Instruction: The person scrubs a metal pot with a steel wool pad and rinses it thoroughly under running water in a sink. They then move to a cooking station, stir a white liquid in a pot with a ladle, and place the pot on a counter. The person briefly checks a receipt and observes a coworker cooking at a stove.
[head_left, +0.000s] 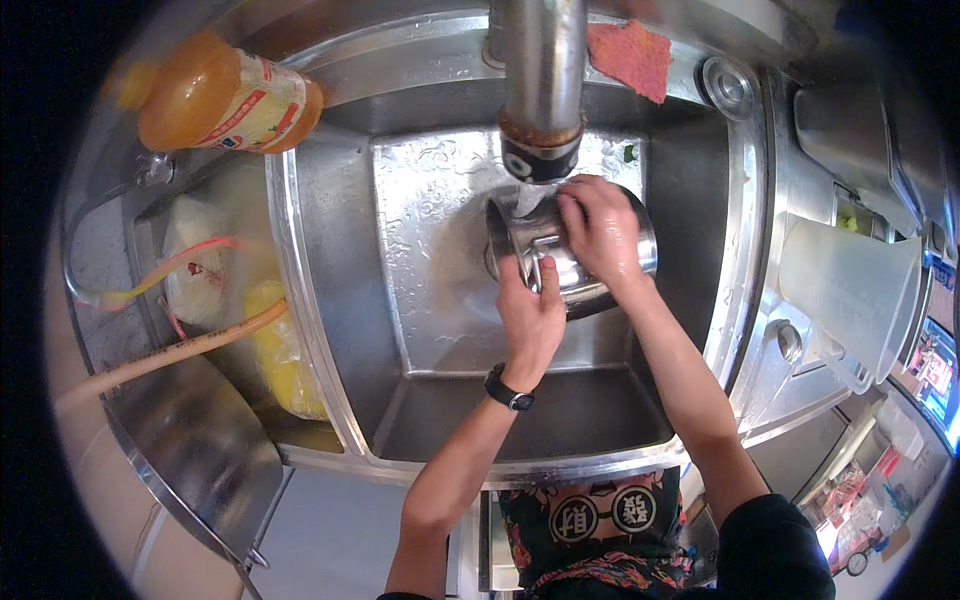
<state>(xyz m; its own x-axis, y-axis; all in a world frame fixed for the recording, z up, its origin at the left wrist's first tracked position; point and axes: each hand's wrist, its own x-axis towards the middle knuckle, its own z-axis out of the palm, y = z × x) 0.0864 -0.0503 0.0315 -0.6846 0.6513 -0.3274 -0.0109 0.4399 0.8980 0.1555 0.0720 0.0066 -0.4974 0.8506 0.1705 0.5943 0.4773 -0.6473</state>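
Note:
A shiny stainless-steel pot (589, 294) lies tilted on its side in the steel sink basin (435, 330), its mouth towards the left. Water (529, 199) runs from the faucet (546, 82) onto the pot near its rim. My left hand (532, 322), with a dark watch (510, 388) at the wrist, grips the pot by its wire handle and rim. Wet and curled, my right hand (604, 232) presses over the pot's outer wall. The inside of the pot is mostly hidden.
On the left, a bottle of orange liquid (232, 97) stands above a second basin with bagged items (285, 352) and a hose (202, 341). A red scouring pad (631, 56) and drain strainer (727, 88) sit on the back ledge. A translucent plastic jug (847, 289) stands right.

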